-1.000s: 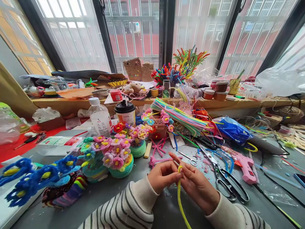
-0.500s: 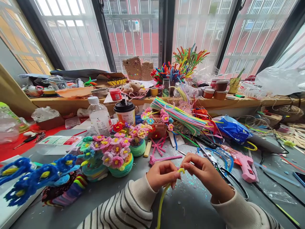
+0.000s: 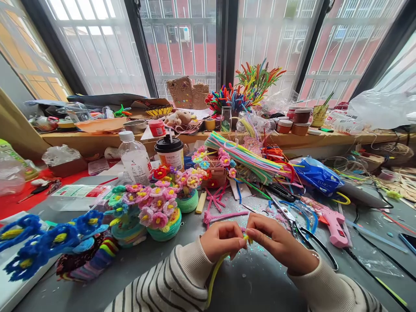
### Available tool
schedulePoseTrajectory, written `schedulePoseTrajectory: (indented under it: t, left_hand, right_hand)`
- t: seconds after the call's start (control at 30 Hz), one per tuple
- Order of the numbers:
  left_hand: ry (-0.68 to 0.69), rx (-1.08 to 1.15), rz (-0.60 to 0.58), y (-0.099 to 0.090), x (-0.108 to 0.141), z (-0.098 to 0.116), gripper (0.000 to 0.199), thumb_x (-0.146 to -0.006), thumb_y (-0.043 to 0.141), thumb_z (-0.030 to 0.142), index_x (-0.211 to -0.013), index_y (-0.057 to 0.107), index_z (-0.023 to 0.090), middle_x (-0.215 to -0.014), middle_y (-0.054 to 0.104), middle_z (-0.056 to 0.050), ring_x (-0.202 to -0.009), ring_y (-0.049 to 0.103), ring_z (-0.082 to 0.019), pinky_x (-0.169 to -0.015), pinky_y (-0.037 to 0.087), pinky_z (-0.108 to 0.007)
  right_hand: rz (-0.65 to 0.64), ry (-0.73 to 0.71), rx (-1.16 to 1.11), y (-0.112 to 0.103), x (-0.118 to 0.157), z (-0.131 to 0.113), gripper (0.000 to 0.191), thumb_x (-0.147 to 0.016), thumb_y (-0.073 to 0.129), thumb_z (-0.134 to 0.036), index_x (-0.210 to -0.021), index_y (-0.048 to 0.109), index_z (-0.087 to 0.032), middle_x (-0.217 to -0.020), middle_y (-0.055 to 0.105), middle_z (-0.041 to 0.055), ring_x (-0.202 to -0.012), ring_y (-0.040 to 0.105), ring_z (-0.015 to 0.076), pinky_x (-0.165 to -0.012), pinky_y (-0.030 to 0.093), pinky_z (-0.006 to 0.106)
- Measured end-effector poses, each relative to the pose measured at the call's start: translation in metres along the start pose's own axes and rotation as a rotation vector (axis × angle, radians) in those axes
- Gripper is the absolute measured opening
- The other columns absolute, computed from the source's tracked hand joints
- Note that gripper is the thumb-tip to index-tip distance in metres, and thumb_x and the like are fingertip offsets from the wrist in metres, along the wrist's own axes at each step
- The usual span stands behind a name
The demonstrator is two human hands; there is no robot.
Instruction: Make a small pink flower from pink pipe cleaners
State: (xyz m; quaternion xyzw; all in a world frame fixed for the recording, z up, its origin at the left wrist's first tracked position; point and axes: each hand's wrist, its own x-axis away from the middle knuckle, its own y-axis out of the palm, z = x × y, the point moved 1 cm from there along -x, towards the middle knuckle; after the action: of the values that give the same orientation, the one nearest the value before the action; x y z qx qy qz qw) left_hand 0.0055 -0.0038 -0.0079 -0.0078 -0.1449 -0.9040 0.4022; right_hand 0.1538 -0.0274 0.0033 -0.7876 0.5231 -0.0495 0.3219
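Low over the grey table, my left hand (image 3: 224,240) pinches a yellow pipe cleaner (image 3: 214,277), whose long tail hangs down beside my left sleeve. Fingertip to fingertip with it, my right hand (image 3: 276,242) is closed on the short end of the same pipe cleaner. A bit of pink shows just behind the fingertips; what it belongs to is mostly hidden. Beyond my left hand lie a pink pipe-cleaner piece with a long stem (image 3: 227,216) and a pink star-like piece (image 3: 216,198). Scissors (image 3: 292,223) rest beyond my right hand.
Pots of pink pipe-cleaner flowers (image 3: 159,208) and blue flowers (image 3: 58,238) stand left. Behind are a bottle (image 3: 133,158), a lidded cup (image 3: 170,154) and a pipe-cleaner bundle (image 3: 243,156). A pink glue gun (image 3: 334,223) with its cord and a blue packet (image 3: 318,175) lie right.
My right fingers have closed down over the yellow pipe cleaner's short end, which stuck out more before. Its hanging tail has swung left toward my sleeve.
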Motion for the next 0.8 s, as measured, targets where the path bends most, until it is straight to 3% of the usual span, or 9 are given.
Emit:
schedulePoseTrajectory:
  t: [0.27,0.37,0.57,0.8]
  left_hand:
    - [0.014,0.004,-0.035,-0.002,0.0,-0.002,0.024,-0.053,0.065,0.031,-0.053,0.052,0.011,-0.044,0.051,0.004,-0.033,0.04,-0.002,-0.034,0.025,-0.016]
    - [0.031,0.0,-0.002,-0.003,-0.002,-0.003,0.026,-0.053,0.065,0.033,-0.055,0.052,0.011,-0.049,0.054,0.002,-0.036,0.043,-0.003,-0.037,0.03,-0.017]
    - [-0.005,-0.052,0.056,-0.002,-0.002,-0.008,0.029,-0.056,0.062,0.037,-0.055,0.048,0.012,-0.038,0.053,0.004,-0.033,0.046,-0.006,-0.037,0.033,-0.017]
    - [0.01,-0.01,0.079,0.004,-0.003,-0.006,0.031,-0.055,0.062,0.038,-0.053,0.044,0.013,-0.039,0.056,0.002,-0.033,0.048,-0.006,-0.037,0.035,-0.017]
  right_hand:
    - [-0.077,0.026,-0.1,0.003,-0.002,0.003,0.029,-0.082,0.034,-0.034,-0.059,0.043,-0.017,-0.059,0.04,-0.0025,-0.056,0.037,0.0099,-0.052,0.031,0.022]
    - [0.007,0.065,-0.188,0.007,-0.002,0.005,0.029,-0.081,0.034,-0.034,-0.059,0.042,-0.017,-0.059,0.037,-0.0026,-0.056,0.036,0.0098,-0.052,0.03,0.022]
    - [0.218,0.128,-0.391,0.022,-0.003,0.005,0.027,-0.08,0.036,-0.034,-0.059,0.038,-0.018,-0.058,0.031,-0.004,-0.053,0.032,0.009,-0.049,0.029,0.021]
    - [0.42,0.14,-0.349,0.033,-0.002,0.004,0.026,-0.08,0.036,-0.035,-0.061,0.039,-0.018,-0.059,0.035,-0.0032,-0.055,0.035,0.0104,-0.051,0.031,0.022]
